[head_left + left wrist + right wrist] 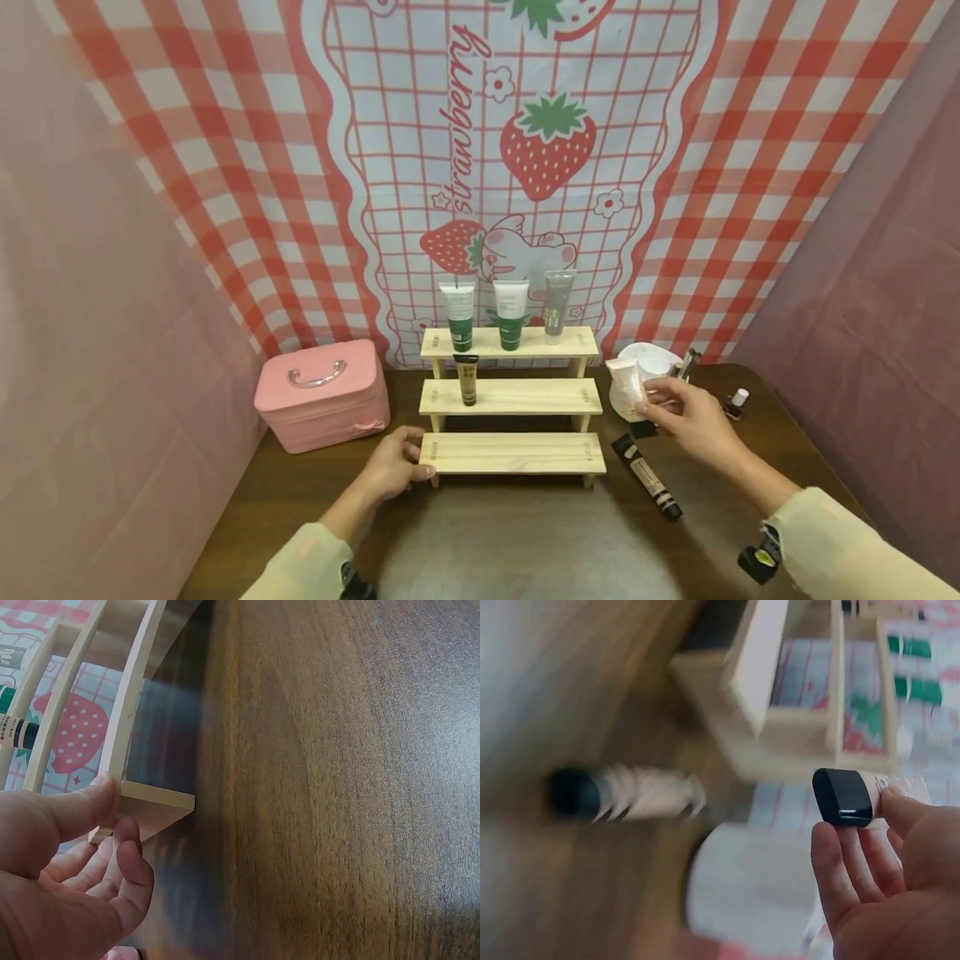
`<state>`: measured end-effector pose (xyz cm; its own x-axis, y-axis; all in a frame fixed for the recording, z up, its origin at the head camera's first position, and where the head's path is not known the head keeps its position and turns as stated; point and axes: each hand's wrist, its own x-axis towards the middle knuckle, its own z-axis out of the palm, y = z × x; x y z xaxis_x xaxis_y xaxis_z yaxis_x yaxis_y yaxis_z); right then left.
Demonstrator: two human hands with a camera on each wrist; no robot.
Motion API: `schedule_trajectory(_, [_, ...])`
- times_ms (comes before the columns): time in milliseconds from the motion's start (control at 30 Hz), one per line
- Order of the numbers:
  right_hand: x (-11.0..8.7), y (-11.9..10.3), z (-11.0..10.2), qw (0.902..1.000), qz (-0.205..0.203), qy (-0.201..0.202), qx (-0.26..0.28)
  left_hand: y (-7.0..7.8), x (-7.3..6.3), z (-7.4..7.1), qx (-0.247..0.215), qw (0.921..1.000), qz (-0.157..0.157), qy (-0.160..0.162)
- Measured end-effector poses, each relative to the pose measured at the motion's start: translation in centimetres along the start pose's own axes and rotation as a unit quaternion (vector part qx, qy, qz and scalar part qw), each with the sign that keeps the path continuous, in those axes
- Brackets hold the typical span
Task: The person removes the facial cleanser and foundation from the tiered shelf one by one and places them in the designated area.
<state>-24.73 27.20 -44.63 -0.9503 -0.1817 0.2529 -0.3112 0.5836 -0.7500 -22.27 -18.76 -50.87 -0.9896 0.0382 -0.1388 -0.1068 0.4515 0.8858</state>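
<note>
A three-step wooden display stand stands on the table. My left hand grips the left end of its lowest step, thumb on the board and fingers curled beside it. With my right hand I pinch a pale pink squeeze tube, raised right of the stand; its black cap shows in the right wrist view. Two green-and-white tubes and a grey tube stand on the top step. On the middle step is a small black-and-gold tube. A black-and-beige tube lies on the table.
A pink case sits left of the stand. Behind my right hand stands a white round-topped container with brushes next to it. A small dark bottle with a white cap is farther right. A strawberry-print cloth hangs behind.
</note>
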Motion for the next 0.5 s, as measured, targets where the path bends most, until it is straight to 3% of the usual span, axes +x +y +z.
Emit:
schedule_trajectory(200, [-3.1,4.3,-2.3,0.9985,0.034,-0.009,-0.042,0.1,-0.1,-0.1,0.003,1.0,0.0,0.002])
schedule_trajectory(333, [-4.7,6.4,-2.4,0.9959,0.057,-0.026,-0.066,0.0,-0.1,-0.1,0.001,1.0,0.003,0.001])
schedule_trajectory(500, [-6.0,7.9,-2.3,0.9925,0.093,-0.059,-0.054,-0.1,-0.1,0.1,-0.002,1.0,0.007,0.001])
